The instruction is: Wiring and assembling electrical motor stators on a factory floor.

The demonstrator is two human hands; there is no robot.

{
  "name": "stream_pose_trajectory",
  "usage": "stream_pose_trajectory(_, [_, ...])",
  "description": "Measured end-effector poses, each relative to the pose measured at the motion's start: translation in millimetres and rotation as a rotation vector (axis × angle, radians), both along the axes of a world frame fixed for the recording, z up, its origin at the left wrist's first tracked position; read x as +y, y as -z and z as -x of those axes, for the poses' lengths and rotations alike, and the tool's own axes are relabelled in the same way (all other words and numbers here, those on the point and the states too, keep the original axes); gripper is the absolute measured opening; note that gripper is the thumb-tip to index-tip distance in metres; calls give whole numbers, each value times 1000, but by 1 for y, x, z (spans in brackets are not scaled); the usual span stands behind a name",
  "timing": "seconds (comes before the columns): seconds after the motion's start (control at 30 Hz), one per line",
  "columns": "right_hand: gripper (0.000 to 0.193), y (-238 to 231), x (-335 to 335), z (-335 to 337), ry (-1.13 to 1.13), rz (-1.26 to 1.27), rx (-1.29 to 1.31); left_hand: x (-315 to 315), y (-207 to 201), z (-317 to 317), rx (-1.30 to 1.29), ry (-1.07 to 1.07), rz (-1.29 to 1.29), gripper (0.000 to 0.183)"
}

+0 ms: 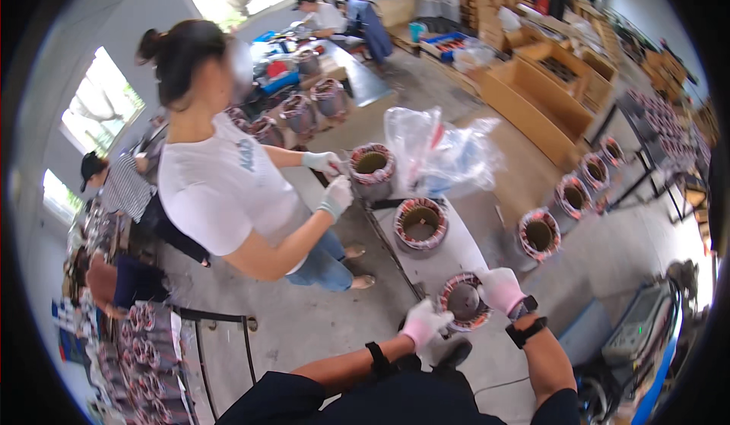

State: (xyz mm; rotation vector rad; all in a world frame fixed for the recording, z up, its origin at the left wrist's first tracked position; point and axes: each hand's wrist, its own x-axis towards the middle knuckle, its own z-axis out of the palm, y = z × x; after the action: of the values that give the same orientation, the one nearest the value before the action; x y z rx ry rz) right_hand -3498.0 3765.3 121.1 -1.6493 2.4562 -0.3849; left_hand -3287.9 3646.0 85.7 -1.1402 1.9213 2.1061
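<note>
A motor stator (462,301), a grey cylinder with orange and white windings around its top rim, stands at the near end of the narrow white bench (462,246). My left hand (426,325), in a white-pink glove, has its fingers curled at the near-left rim of the stator. At the right rim, my gloved right hand (501,291) bends its fingers over the windings. Both hands appear closed on the stator, though the fingertips are partly hidden. Just beyond stands a second stator (420,226), untouched by me.
Across the bench, a co-worker (228,166) in a white shirt holds gloved hands near another stator (372,168). Clear plastic bags (441,151) lie beside it. Several stators (539,235) stand to the right, near cardboard boxes (532,106). A boxy instrument (639,322) sits at lower right.
</note>
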Motion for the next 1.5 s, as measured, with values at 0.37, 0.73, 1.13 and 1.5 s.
stream_pose_trajectory(0.37, [32, 21, 29, 29, 306, 418, -893, -42, -51, 4, 436, 615, 1066, 52])
stream_pose_trajectory(0.73, [32, 61, 161, -97, 910, 344, -1149, -36, -29, 17, 507, 815, 974, 16])
stream_pose_trajectory(1.13, [31, 65, 212, -137, 959, 340, -1134, -21, -129, 1, 441, 90, 318, 14])
stream_pose_trajectory(1.5, [28, 109, 342, -128, 887, 320, -1148, 24, -175, 5, 591, -307, 450, 27])
